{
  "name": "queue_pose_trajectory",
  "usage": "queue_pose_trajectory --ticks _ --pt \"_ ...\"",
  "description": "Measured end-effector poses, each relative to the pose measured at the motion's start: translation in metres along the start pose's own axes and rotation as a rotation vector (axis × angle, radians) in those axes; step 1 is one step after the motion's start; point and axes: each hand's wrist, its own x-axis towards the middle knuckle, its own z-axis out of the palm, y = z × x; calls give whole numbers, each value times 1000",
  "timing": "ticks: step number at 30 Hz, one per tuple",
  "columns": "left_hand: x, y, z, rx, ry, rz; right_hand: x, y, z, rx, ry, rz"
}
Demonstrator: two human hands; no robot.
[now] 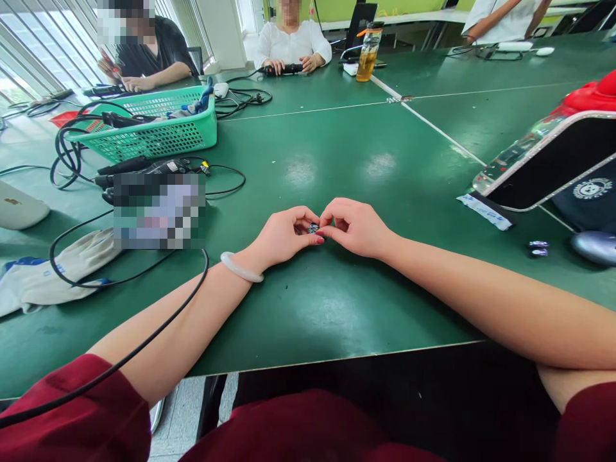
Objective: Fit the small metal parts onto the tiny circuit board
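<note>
My left hand (pixel 283 236) and my right hand (pixel 353 226) meet at the middle of the green table (pixel 337 167), fingertips pinched together. Between them sits a small dark part (pixel 313 228), which both hands grip; most of it is hidden by my fingers. A pale bangle (pixel 240 268) circles my left wrist. Both forearms rest on the table, reaching in from the near edge.
A green basket (pixel 154 128) with cables stands at the back left, black cables (pixel 144 269) trailing toward me. A grey cloth (pixel 52 273) lies left. A tilted tablet-like case (pixel 548 167) and two small parts (pixel 538 248) sit right. Other people sit at the far side beside a drink bottle (pixel 368 54).
</note>
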Motion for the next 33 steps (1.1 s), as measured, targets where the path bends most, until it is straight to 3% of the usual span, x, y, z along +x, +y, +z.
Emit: queue_pose_trajectory --ticks 4,10,23,27,33 --pt "1 -3 -2 61 61 -7 1 3 -2 2 11 38" --pt "5 -9 -7 100 161 -78 2 11 -2 -43 -231 20" --pt "4 -10 -5 110 103 -44 0 9 3 -454 -276 -92" --pt "4 -8 -5 127 104 -44 -1 10 4 -467 -226 -152" --pt "1 -1 -2 165 44 -15 -4 12 5 -349 -20 -255"
